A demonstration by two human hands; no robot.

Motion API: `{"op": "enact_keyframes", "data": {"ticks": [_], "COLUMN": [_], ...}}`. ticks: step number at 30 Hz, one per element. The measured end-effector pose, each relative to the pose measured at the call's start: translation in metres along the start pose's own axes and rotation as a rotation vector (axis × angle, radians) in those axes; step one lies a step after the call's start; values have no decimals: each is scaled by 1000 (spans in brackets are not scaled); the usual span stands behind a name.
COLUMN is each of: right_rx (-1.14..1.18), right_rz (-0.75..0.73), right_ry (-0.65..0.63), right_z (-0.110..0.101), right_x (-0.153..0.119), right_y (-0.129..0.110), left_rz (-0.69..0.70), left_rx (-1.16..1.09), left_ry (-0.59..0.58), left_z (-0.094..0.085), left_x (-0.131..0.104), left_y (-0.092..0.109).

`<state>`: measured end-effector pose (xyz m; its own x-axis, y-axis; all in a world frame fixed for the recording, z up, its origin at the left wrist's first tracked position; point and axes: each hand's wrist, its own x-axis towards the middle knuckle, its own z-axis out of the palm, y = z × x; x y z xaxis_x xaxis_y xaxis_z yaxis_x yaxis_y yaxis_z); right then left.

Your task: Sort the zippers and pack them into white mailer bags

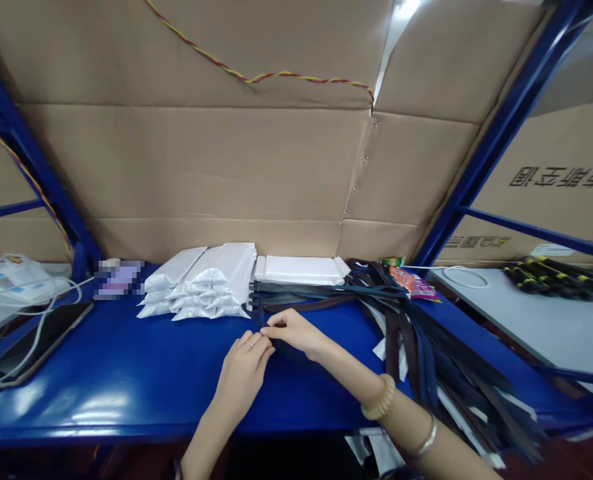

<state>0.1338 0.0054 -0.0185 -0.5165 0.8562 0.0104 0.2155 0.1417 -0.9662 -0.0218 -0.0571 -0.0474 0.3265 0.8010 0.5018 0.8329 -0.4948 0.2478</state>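
My left hand [242,368], with a ring on one finger, is closed in a pinch above the blue table [141,380]. Touching its fingertips, my right hand [296,331] pinches from the other side. Between and behind the fingers a dark navy fabric strip [261,319] shows in part; the fingers cover the rest. To the right lies a loose heap of long dark fabric strips [426,347], navy, black and brown, some running across the table behind my hands. Stacked white plastic packets [211,280] sit just beyond my left hand.
White flat packs [299,270] lie against the cardboard wall [216,160]. Snack wrappers [421,287] are at the back right. A phone [31,340] with a white cable [41,333] lies at the left edge. Blue posts [506,127] frame both sides. Black bundles [561,279] rest on the right shelf.
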Motion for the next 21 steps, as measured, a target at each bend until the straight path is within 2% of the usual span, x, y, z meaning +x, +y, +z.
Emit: {"op": "enact_keyframes", "data": {"ticks": [3, 5, 7, 10, 13, 16, 21], "right_rx": [-46, -75, -108, -195, -327, -433, -418], "right_rz": [-46, -64, -95, -134, -103, -64, 18], "right_ry": [142, 190, 196, 140, 64, -10, -9], "right_z": [11, 16, 16, 8, -8, -25, -41], "right_x": [15, 24, 29, 26, 1, -40, -106], "right_y": [5, 7, 6, -2, -8, -4, 7], "left_rz": [18, 67, 96, 17, -68, -86, -104], "left_rx": [62, 104, 117, 84, 37, 6, 26], "left_ry": [5, -29, -66, -49, -6, -4, 27], "left_z": [4, 4, 3, -1, -4, -6, -11], "left_x": [0, 0, 1, 1, 1, 1, 2], "left_y": [4, 9, 12, 14, 14, 13, 15]}}
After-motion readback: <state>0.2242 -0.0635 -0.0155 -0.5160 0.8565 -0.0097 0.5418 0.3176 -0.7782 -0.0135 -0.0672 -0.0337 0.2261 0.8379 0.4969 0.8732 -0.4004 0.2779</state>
